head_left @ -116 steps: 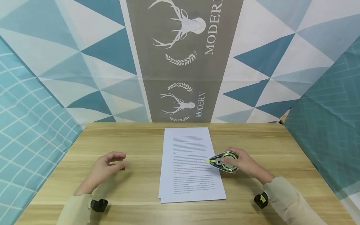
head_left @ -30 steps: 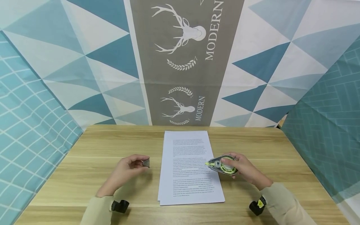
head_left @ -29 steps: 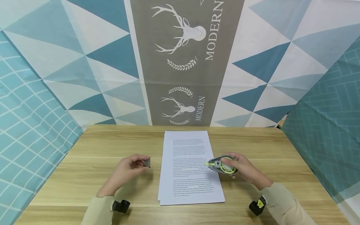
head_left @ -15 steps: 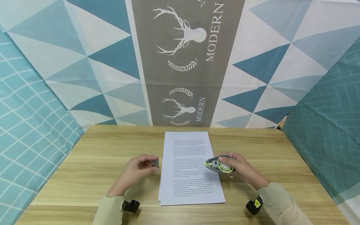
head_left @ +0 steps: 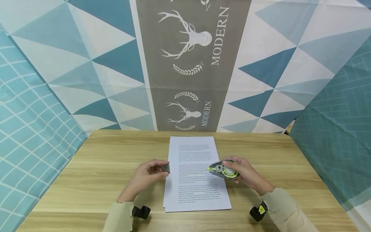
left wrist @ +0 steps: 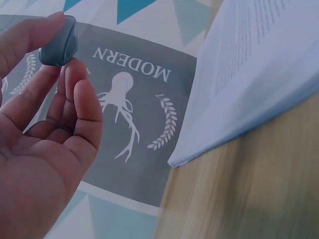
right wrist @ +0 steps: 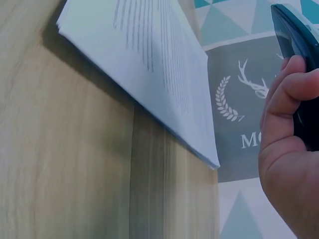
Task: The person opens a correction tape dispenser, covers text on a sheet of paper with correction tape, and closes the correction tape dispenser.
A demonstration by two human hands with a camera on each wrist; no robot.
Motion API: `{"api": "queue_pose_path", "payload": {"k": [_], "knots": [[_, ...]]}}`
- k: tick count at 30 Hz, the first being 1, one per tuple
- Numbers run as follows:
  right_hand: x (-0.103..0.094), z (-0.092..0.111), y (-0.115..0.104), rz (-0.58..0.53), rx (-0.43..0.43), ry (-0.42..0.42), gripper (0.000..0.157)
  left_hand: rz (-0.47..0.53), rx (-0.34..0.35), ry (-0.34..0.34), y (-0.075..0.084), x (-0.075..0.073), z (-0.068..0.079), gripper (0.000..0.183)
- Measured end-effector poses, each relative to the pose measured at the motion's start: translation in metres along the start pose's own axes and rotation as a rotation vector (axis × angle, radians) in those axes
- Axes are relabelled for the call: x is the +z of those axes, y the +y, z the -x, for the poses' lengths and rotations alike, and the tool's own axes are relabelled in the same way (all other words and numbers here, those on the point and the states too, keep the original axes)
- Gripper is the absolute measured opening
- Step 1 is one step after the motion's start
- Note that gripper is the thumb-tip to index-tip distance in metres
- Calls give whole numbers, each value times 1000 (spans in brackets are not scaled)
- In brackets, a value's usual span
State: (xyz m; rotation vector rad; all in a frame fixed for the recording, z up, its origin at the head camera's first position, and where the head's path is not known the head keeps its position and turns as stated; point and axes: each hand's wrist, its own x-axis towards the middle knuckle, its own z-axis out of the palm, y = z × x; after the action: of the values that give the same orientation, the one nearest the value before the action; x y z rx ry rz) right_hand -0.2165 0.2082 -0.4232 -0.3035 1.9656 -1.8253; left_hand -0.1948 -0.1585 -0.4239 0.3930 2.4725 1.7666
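Observation:
In the head view my right hand [head_left: 243, 172] grips a correction tape dispenser [head_left: 224, 169], clear and dark with lime-green parts. Its lime-green tip points left over the stack of printed paper [head_left: 194, 193]. My left hand [head_left: 146, 177] pinches a small dark grey cap [head_left: 166, 168] between thumb and fingers, at the stack's left edge. The left wrist view shows this cap [left wrist: 60, 42] as smooth, with the other fingers curled below it. In the right wrist view the dispenser [right wrist: 299, 45] is partly cut off by the frame edge.
The paper stack lies on a wooden table [head_left: 95, 180], its sheets slightly uneven at the left. Patterned cloth [head_left: 185, 74] hangs behind the table and at both sides. Black wrist cameras [head_left: 141, 212] sit on both wrists.
My left hand has moved right, bringing the cap from well left of the paper to its left edge. The right hand with the correction tape dispenser has shifted slightly left.

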Motion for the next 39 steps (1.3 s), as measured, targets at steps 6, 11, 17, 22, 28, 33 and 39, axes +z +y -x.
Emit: {"api": "queue_pose_path", "payload": {"k": [6,11,17,22,28,33,39], "knots": [[4,-3,4,-20,-19,-31,33,26,-4,-21,1,7,-3,37],[5,-5,5,-21,-21,-34,34,27,1,-27,1,10,-5,37],[8,-6,4,-27,-20,-37,35,12,8,-44,2,13,-6,37],[11,-6,3,-33,-20,-37,36,2,13,-48,2,18,-8,37],[16,-8,0,-40,-10,-39,33,3,16,-61,1,25,-12,36],[20,-10,-2,-48,-11,-43,32,-8,30,-71,3,31,-14,35],[25,-13,-4,-38,-9,-50,37,-16,52,-92,7,40,-16,35]]}}
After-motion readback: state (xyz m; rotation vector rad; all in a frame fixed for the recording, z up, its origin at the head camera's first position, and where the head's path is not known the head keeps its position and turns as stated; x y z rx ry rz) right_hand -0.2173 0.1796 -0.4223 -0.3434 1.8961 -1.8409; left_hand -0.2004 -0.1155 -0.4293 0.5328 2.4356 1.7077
